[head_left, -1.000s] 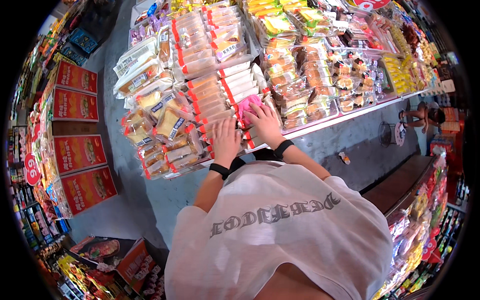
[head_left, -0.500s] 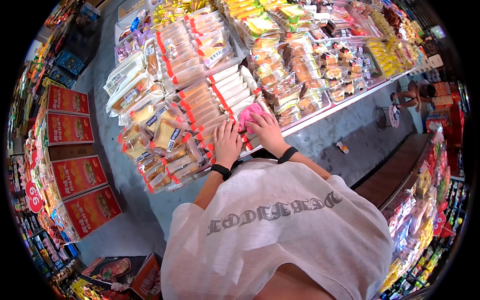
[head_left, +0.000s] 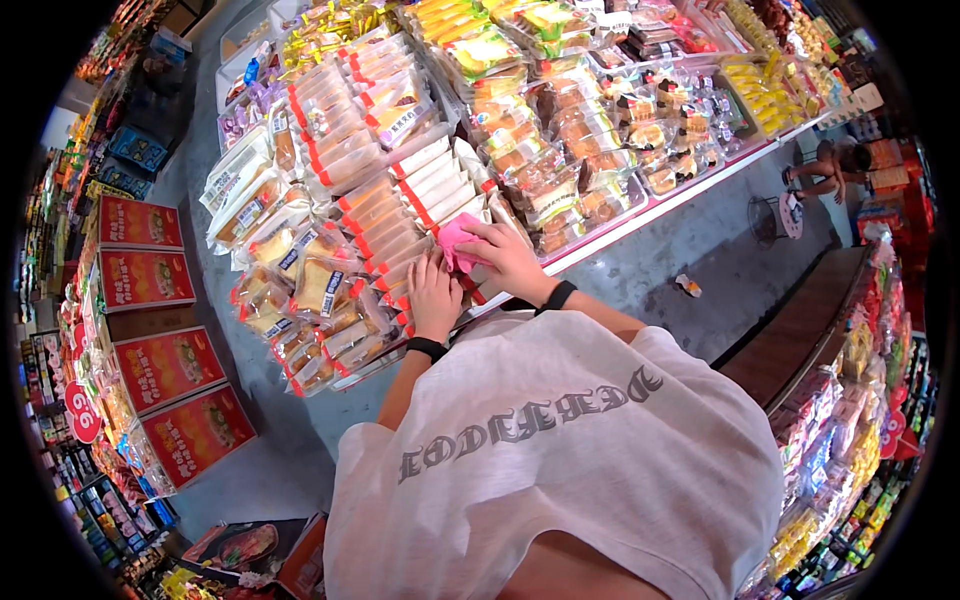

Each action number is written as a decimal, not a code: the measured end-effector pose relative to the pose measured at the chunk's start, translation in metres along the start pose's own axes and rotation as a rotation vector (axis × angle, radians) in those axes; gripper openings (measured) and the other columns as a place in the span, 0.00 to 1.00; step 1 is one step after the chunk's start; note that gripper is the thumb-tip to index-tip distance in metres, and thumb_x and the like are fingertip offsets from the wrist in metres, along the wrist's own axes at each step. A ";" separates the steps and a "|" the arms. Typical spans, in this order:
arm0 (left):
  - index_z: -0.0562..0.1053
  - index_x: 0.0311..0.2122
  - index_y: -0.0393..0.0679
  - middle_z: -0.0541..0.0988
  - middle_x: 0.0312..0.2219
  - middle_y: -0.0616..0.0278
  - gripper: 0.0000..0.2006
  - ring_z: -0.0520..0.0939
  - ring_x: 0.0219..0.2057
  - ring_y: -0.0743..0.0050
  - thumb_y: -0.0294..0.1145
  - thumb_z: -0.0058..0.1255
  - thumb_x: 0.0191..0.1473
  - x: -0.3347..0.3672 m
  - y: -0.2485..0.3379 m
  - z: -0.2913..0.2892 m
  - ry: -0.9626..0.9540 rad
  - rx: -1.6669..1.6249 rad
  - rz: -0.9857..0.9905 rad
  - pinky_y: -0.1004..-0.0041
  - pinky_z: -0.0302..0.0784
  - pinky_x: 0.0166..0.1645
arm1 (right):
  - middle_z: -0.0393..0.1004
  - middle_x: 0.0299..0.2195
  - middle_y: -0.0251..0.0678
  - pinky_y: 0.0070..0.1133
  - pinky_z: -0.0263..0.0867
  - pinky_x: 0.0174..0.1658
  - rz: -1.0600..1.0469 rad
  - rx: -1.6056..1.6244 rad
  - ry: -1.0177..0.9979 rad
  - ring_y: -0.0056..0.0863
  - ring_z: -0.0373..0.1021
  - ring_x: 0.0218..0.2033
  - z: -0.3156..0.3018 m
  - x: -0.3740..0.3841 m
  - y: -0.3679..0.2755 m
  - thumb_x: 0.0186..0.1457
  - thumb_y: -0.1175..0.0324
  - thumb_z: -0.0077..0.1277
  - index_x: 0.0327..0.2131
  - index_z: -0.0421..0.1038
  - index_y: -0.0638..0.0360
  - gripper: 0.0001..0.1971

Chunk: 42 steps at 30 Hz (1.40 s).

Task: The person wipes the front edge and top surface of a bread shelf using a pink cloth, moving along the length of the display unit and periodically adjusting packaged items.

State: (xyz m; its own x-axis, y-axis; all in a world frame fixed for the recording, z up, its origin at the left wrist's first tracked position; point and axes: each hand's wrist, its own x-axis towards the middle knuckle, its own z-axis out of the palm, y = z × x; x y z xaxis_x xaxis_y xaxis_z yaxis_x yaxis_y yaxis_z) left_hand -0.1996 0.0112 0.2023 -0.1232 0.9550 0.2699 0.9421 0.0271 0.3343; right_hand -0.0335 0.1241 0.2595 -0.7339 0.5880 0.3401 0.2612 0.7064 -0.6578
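Note:
My right hand (head_left: 508, 260) grips a pink cloth (head_left: 458, 238) and presses it on the near end of the packed snacks. Beside it, my left hand (head_left: 435, 300) lies with fingers stretched out over the front packets, close to the cloth. Under and beyond my hands run rows of long wrapped snacks with red ends (head_left: 378, 222) and a row of white-wrapped snacks (head_left: 440, 185). To the left of my left hand sit clear bags of sliced bread (head_left: 318, 288). What lies directly beneath my palms is hidden.
Packaged buns (head_left: 580, 130) fill trays to the right, behind the stand's white front edge (head_left: 650, 212). Red printed boxes (head_left: 168, 365) are stacked at left. A dark bench (head_left: 800, 320) stands at right, and a person (head_left: 830, 172) sits farther off.
My right hand has shifted slightly left with the pink cloth, towards my left hand. My left hand has moved a little left and nearer. The whole view has tilted slightly.

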 end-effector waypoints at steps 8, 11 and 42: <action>0.69 0.52 0.41 0.70 0.54 0.58 0.20 0.64 0.60 0.57 0.31 0.45 0.54 0.005 0.009 -0.006 0.000 -0.022 -0.052 0.52 0.53 0.65 | 0.68 0.53 0.33 0.34 0.62 0.52 0.139 -0.317 0.091 0.39 0.64 0.50 -0.072 -0.100 0.051 0.41 0.78 0.53 0.50 0.71 0.43 0.29; 0.69 0.52 0.41 0.70 0.53 0.57 0.20 0.65 0.59 0.57 0.31 0.46 0.54 0.012 0.019 -0.012 0.000 -0.040 -0.117 0.52 0.53 0.64 | 0.66 0.55 0.31 0.35 0.61 0.53 0.288 -0.426 0.058 0.39 0.63 0.52 -0.078 -0.136 0.089 0.44 0.77 0.51 0.51 0.70 0.41 0.27; 0.64 0.56 0.42 0.67 0.56 0.56 0.25 0.62 0.61 0.57 0.35 0.49 0.53 0.053 0.074 0.009 -0.033 0.060 -0.204 0.51 0.49 0.66 | 0.67 0.52 0.37 0.34 0.60 0.56 0.654 -0.530 0.680 0.46 0.61 0.52 -0.117 -0.151 0.218 0.34 0.87 0.48 0.41 0.72 0.54 0.26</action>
State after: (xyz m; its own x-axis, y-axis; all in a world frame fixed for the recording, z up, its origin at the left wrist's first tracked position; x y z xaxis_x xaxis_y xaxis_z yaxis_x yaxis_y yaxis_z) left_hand -0.1333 0.0664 0.2335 -0.3036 0.9372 0.1717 0.9157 0.2372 0.3243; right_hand 0.2079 0.2348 0.1434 0.1049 0.8928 0.4381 0.8337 0.1612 -0.5281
